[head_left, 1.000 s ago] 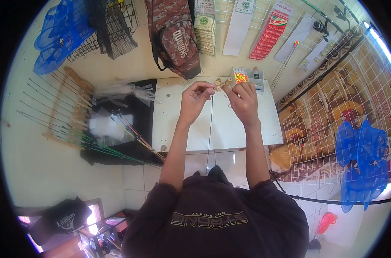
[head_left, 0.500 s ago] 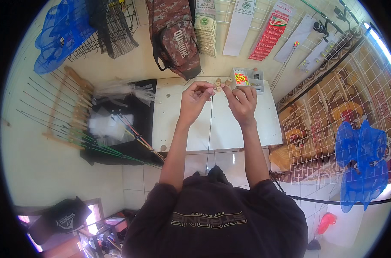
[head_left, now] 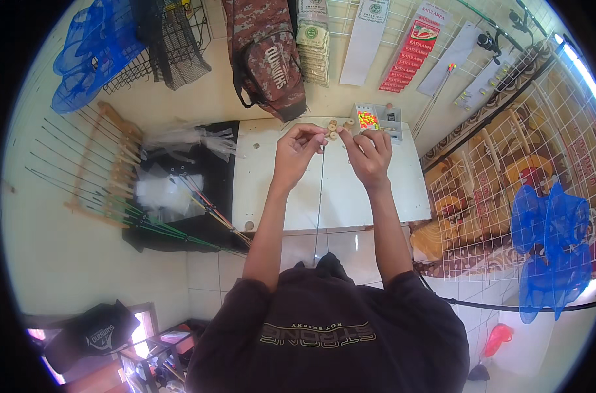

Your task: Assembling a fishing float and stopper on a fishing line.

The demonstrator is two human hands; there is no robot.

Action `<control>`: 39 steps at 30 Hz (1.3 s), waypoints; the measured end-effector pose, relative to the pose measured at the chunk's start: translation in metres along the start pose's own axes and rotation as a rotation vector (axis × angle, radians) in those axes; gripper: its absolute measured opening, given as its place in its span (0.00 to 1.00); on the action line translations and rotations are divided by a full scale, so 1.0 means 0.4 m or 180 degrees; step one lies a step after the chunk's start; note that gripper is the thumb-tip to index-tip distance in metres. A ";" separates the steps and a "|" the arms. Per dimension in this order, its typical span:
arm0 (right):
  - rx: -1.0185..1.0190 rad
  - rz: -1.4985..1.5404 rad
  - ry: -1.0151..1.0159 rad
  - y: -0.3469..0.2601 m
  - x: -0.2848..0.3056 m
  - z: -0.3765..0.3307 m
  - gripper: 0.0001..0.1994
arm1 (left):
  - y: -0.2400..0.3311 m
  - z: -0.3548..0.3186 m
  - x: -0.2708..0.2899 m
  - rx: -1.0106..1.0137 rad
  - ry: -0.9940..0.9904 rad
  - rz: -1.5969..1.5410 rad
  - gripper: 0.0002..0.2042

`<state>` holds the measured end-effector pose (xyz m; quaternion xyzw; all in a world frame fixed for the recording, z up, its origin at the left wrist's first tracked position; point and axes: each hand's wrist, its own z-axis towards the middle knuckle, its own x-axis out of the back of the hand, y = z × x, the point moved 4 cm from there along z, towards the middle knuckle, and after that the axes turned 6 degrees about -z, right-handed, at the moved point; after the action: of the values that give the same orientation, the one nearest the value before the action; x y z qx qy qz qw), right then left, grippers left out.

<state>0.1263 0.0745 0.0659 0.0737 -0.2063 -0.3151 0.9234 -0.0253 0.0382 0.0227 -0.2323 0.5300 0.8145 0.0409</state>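
Observation:
Above the white tabletop (head_left: 281, 209), my left hand (head_left: 297, 154) is closed in a pinch, thumb against fingers. A thin dark rod (head_left: 320, 203) runs from near my body up to those fingertips; whether they grip it or something finer does not show. My right hand (head_left: 370, 157) is closed too, its index finger and thumb pointing toward the left hand across a small gap. What it holds is too small to make out. Just beyond the fingertips lie several small round tan pieces (head_left: 333, 122), like little wooden spools, partly covered by my fingers.
A compartment box (head_left: 393, 124) with bright red and yellow bits stands at the table's back right. Left lie clear plastic bags (head_left: 170, 193) on black cloth, beside a wooden rack (head_left: 118, 173) of thin rods. A camouflage bag (head_left: 272, 72) hangs behind; blue nets (head_left: 552, 242) hang right.
Both hands stay in nearly the same place and pose. No clear movement of the rod or the tan pieces shows.

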 end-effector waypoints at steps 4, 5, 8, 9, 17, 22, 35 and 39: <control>0.0009 -0.0009 0.0003 -0.003 0.001 0.004 0.15 | 0.003 0.000 -0.001 -0.0010 -0.0007 -0.0007 0.06; 0.0010 -0.0009 0.0001 -0.003 -0.001 0.003 0.15 | 0.002 0.000 0.000 -0.0009 -0.0007 -0.0008 0.06; 0.0063 -0.0011 0.0038 -0.004 -0.002 0.004 0.15 | 0.002 0.000 0.002 -0.0015 -0.0007 -0.0003 0.06; 0.0069 -0.0005 0.0036 -0.004 0.000 0.006 0.15 | 0.004 0.000 0.002 -0.0011 -0.0006 -0.0015 0.06; 0.0071 0.0061 -0.0014 -0.006 -0.002 0.007 0.15 | 0.000 0.002 0.006 -0.0025 -0.0018 -0.0053 0.06; 0.0090 0.0163 -0.0061 -0.011 -0.008 0.002 0.15 | 0.000 0.001 0.007 0.0005 -0.0013 -0.0064 0.06; -0.0844 0.0836 -0.0400 -0.024 -0.027 -0.016 0.17 | -0.001 -0.004 0.012 -0.0006 -0.0054 -0.0043 0.06; -0.1164 0.1102 -0.0433 -0.023 -0.025 -0.015 0.15 | -0.002 -0.007 0.014 -0.0010 -0.0025 -0.0024 0.06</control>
<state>0.1167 0.0732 0.0546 -0.1521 -0.2171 -0.1887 0.9456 -0.0290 0.0352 0.0188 -0.2311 0.5277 0.8161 0.0457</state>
